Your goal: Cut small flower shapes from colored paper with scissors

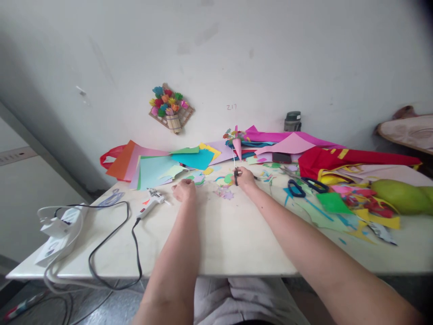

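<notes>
My right hand (246,177) grips a pair of scissors (236,177) with black handles, its thin blades pointing away from me toward a pink paper cone (237,148). To the left, my left hand (185,189) is closed just above the table, fingers curled; what they pinch, if anything, is hidden. Small green and blue paper scraps (199,179) lie just beyond that hand. Between both hands are a green paper cutout (228,178) and pale purple star-like pieces (226,194).
A hot glue gun (150,205) lies left, its black cord running toward a white power strip (59,239). Coloured paper sheets (155,169) line the back. On the right are dark-handled scissors (306,186), a red cloth (314,162), paper scraps and a green fruit-like object (399,196).
</notes>
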`<action>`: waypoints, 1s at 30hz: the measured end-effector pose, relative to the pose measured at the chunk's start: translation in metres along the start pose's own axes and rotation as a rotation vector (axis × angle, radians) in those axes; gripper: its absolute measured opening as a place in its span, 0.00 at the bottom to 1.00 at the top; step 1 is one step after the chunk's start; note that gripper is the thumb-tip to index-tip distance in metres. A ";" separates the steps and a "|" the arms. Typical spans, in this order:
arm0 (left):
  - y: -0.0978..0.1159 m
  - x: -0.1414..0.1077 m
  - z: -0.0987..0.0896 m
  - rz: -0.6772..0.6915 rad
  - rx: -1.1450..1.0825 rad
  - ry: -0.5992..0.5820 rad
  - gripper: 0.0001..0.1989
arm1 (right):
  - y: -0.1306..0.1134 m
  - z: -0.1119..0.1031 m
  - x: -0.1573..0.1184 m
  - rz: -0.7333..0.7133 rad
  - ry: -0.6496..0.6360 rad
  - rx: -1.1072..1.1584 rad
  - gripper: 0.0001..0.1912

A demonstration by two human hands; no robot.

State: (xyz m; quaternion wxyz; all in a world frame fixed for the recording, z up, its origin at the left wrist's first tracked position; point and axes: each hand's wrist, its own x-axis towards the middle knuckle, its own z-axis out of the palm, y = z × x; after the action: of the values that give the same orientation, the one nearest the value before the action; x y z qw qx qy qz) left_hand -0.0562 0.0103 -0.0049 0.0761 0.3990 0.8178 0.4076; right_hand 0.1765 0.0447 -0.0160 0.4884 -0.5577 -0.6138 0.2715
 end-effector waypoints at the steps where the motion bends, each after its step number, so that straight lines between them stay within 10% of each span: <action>1: 0.002 -0.002 0.000 0.019 0.046 -0.014 0.06 | -0.002 -0.002 -0.001 0.019 0.004 -0.083 0.12; 8: 0.006 -0.016 0.006 0.198 0.167 -0.009 0.08 | -0.024 -0.013 -0.016 0.052 0.001 -0.502 0.17; 30: 0.006 -0.009 0.015 0.308 0.404 -0.025 0.10 | -0.026 -0.012 -0.027 -0.014 -0.016 -0.519 0.16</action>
State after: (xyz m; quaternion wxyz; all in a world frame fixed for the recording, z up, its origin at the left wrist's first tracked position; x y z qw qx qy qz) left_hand -0.0399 0.0154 -0.0123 -0.0581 0.5312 0.8112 0.2375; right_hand 0.1738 0.0110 0.0036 0.3258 -0.6581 -0.6705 0.1060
